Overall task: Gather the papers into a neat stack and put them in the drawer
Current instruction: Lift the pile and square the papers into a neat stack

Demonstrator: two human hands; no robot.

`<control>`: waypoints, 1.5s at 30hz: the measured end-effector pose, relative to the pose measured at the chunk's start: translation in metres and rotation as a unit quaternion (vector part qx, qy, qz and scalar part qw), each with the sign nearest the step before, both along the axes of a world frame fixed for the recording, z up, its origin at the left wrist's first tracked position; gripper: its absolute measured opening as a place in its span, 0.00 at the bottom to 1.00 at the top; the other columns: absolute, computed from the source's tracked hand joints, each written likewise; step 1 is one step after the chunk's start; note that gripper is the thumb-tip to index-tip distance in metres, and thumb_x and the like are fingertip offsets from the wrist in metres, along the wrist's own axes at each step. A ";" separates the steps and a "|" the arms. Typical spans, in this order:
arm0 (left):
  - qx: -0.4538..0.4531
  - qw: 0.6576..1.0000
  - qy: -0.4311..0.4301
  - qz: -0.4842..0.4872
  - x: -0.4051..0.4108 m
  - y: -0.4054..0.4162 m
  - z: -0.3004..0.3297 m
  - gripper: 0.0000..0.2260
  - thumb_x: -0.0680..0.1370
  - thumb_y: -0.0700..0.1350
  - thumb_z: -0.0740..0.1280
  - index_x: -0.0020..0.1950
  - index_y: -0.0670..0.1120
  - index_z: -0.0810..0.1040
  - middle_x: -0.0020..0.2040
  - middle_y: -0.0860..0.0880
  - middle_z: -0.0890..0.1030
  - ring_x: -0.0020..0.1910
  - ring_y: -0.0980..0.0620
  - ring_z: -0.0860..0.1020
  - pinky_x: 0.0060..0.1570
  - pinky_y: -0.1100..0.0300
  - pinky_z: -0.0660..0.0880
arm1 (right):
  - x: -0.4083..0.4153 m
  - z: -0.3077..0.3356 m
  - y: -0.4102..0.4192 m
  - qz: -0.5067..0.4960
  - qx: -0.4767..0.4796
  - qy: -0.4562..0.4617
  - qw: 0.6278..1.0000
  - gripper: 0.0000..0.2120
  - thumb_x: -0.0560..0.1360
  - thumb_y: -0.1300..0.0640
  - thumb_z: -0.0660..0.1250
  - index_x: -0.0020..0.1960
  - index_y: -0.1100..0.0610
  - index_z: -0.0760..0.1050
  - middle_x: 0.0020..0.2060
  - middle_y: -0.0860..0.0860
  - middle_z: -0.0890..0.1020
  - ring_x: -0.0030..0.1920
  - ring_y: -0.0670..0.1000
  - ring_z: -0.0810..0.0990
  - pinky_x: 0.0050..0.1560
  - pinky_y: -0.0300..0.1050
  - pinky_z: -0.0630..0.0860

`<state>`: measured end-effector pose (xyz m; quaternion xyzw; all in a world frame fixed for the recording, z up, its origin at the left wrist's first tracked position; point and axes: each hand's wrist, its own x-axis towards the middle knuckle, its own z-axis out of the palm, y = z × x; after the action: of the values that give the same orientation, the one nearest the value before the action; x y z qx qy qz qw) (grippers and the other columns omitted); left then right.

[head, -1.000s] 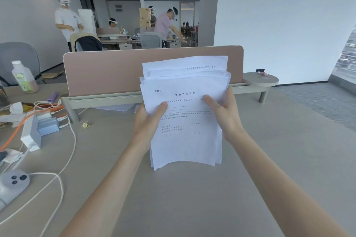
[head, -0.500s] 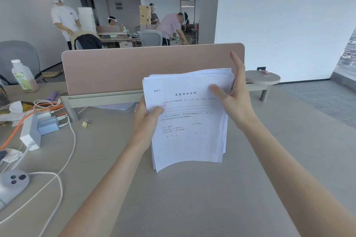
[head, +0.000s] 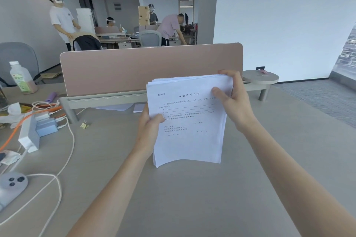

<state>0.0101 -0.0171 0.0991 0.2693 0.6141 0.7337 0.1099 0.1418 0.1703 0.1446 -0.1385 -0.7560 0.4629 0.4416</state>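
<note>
A stack of white printed papers [head: 189,136] stands upright on its bottom edge on the grey desk [head: 212,198], just in front of me. My left hand [head: 149,127] grips the stack's left edge, thumb on the front sheet. My right hand [head: 234,100] holds the top right corner, fingers curled over the top edge and thumb on the front. The top edges of the sheets look nearly flush. No drawer is in view.
A pink divider panel [head: 150,67] stands behind the papers, with a round side shelf [head: 261,78] at its right end. At left lie a power strip with chargers and cables [head: 36,129], a controller [head: 11,183], a bottle [head: 21,78] and a binder clip [head: 84,125]. People stand in the background.
The uneven sheets that stuck out at the top have been pushed down flush. My right hand moved from the stack's side up to its top right corner.
</note>
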 end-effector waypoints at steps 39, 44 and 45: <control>-0.092 0.990 -0.104 0.020 0.013 0.006 -0.059 0.07 0.75 0.53 0.72 0.49 0.53 0.86 0.47 0.55 0.88 0.48 0.53 0.86 0.55 0.47 0.80 | 0.007 -0.120 -0.025 -0.012 -0.152 -0.108 0.982 0.08 0.82 0.54 0.63 0.60 0.48 0.74 0.53 0.40 0.83 0.51 0.36 0.82 0.48 0.40 0.77; -0.120 0.985 -0.120 0.024 0.014 0.004 -0.057 0.07 0.75 0.53 0.72 0.48 0.51 0.85 0.43 0.54 0.88 0.44 0.52 0.86 0.45 0.54 0.82 | 0.013 -0.114 -0.019 -0.021 -0.165 -0.127 0.978 0.07 0.79 0.54 0.66 0.56 0.54 0.77 0.52 0.49 0.85 0.53 0.52 0.84 0.53 0.53 0.82; -0.123 0.984 -0.128 0.022 0.015 0.004 -0.055 0.08 0.75 0.53 0.72 0.48 0.51 0.85 0.43 0.54 0.88 0.45 0.51 0.86 0.45 0.53 0.82 | 0.014 -0.113 -0.019 -0.017 -0.171 -0.129 0.977 0.08 0.79 0.53 0.66 0.56 0.54 0.77 0.52 0.50 0.85 0.54 0.53 0.85 0.54 0.54 0.82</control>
<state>0.0253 -0.0130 0.0437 0.1439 0.6865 0.6830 0.2039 0.1561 0.1511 0.0312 -0.2830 -0.7138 0.5559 0.3184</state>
